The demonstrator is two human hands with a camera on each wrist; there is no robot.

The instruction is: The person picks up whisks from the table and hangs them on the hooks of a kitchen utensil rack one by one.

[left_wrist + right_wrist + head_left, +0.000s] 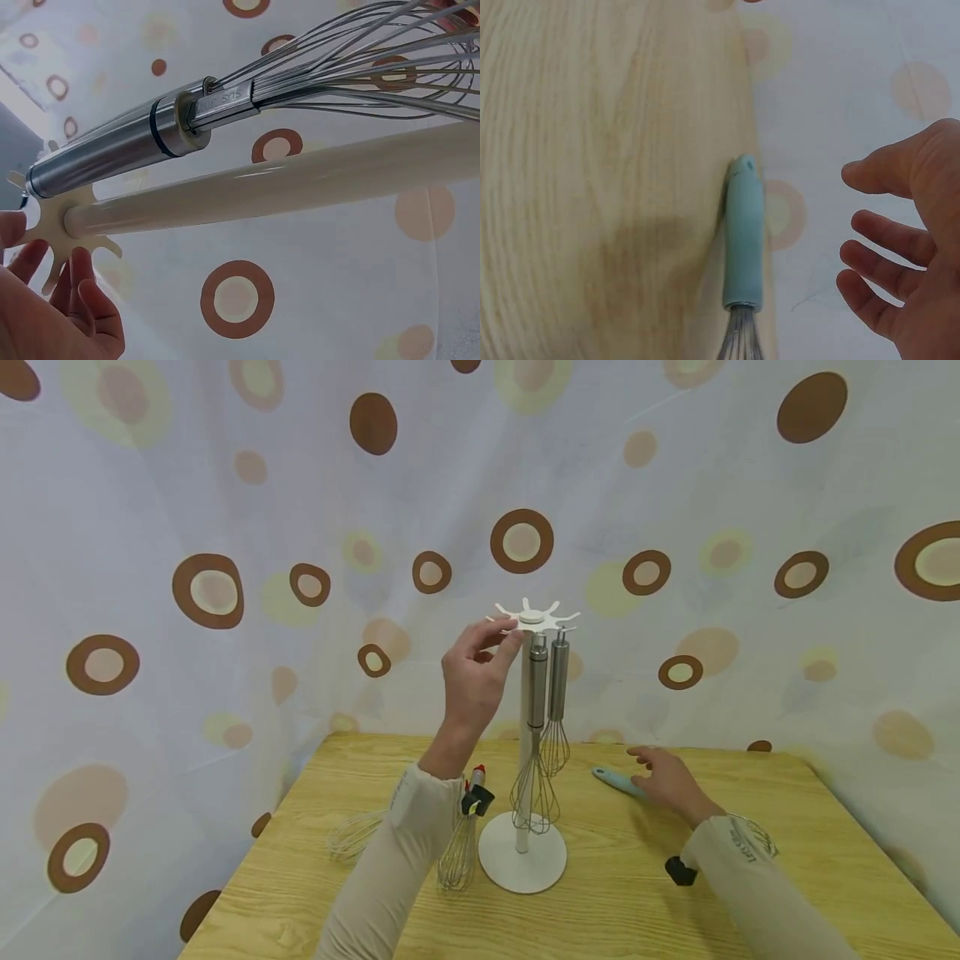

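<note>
A white rotary utensil stand (522, 872) rises from a round base to a star-shaped top of hooks. My left hand (474, 681) pinches the near-left edge of that top between thumb and fingers. Two steel whisks hang there: a front whisk (537, 693) and another whisk (558, 681) just behind it. In the left wrist view, a steel handle (105, 154) runs beside the stand's pole (285, 187). My right hand (667, 782) hovers with loosely bent fingers near a whisk with a light blue handle (617, 780), which lies on the table. The right wrist view shows the hand (915, 247) apart from it.
Left of the base lies a whisk with a red-tipped handle (456, 860), partly behind the left wrist. Farther left, a pale wire whisk (354, 837) is partly hidden by the sleeve. A wood-grain table (600, 902) meets a spotted cloth backdrop (465, 485).
</note>
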